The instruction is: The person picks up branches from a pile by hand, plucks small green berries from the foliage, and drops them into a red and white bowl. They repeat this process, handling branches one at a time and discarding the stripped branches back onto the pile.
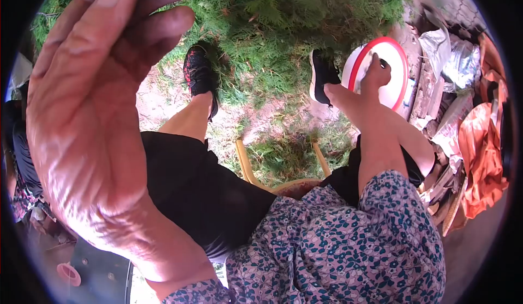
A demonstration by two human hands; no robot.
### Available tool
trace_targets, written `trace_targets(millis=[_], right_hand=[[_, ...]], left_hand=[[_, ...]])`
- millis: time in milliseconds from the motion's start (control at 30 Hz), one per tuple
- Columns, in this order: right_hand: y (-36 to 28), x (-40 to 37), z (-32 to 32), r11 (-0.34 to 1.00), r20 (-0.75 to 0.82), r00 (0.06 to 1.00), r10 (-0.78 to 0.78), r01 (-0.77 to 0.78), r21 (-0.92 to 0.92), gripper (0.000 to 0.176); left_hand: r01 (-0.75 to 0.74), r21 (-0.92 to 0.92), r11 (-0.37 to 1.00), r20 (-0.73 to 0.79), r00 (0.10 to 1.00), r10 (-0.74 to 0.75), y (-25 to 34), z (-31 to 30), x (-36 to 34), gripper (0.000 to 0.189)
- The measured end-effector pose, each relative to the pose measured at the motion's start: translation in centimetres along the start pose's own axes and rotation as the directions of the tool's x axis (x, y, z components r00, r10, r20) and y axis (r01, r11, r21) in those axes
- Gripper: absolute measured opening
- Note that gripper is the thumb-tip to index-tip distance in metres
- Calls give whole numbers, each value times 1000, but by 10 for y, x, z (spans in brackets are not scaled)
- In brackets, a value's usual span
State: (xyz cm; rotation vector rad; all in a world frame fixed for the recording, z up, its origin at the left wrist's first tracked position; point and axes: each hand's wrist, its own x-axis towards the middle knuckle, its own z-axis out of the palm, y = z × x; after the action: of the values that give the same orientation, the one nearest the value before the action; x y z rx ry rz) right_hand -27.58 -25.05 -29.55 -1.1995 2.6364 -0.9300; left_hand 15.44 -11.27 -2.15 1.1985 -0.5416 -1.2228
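Observation:
My left hand (92, 102) is raised close to the camera on the left, its fingers extended upward and slightly curved, with nothing seen in it. My right hand (377, 74) reaches out at the right over a round white lid or basin (396, 89) with a red rim. Its fingers are bent around or against something small and dark near the white surface, too small to make out. Green leafy branches (272, 43) are heaped in front, between and beyond my feet.
A yellow-framed seat (245, 162) shows between my legs. Orange cloth (482, 157), plastic bags (460, 62) and wood pieces (427, 97) lie at the right. A dark panel (98, 271) with a pink round item (68, 273) is at the lower left.

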Motion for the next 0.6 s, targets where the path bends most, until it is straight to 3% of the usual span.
trace_targets(millis=[67,167,200,267,300,333,367,400,467,500,533,600], right_hand=[[5,9,-8,956,-37,999,-16,4,-295,50],[12,3,-5,933,18,999,-42,45,-356,46],[23,-6,0,861,55,897,-438,437,-262,38],[11,-63,23,916,257,887,-384,330,228,18],[17,-101,38,810,573,804,-158,-226,541,16],[30,-133,50,767,518,568,-639,427,478,15],[15,-167,43,871,790,367,-490,242,428,14],[1,-201,36,957,955,116,-275,134,259,12],[28,-251,59,977,968,150,-203,93,191,13],[33,-265,65,974,963,212,-167,190,127,16],[33,-274,69,974,964,206,-167,189,129,16],[26,-291,74,841,852,378,-362,527,123,18]], left_hand=[[-25,79,997,-62,998,30,-2,7,0,34],[-14,80,997,-64,998,19,-2,8,3,34],[-8,72,997,-57,998,12,-2,7,4,35],[25,94,995,-42,999,-22,0,5,3,35],[38,103,994,-37,999,-34,0,3,3,35],[30,70,997,22,999,-32,0,0,3,35],[29,56,998,50,998,-31,0,-1,3,35],[28,42,999,77,997,-31,1,-3,3,35],[22,24,999,67,997,-24,1,-3,3,37],[19,19,1000,62,998,-21,1,-2,3,37],[-19,-13,1000,-80,997,18,0,2,2,39],[-60,-28,998,-226,973,52,1,-2,0,41]])
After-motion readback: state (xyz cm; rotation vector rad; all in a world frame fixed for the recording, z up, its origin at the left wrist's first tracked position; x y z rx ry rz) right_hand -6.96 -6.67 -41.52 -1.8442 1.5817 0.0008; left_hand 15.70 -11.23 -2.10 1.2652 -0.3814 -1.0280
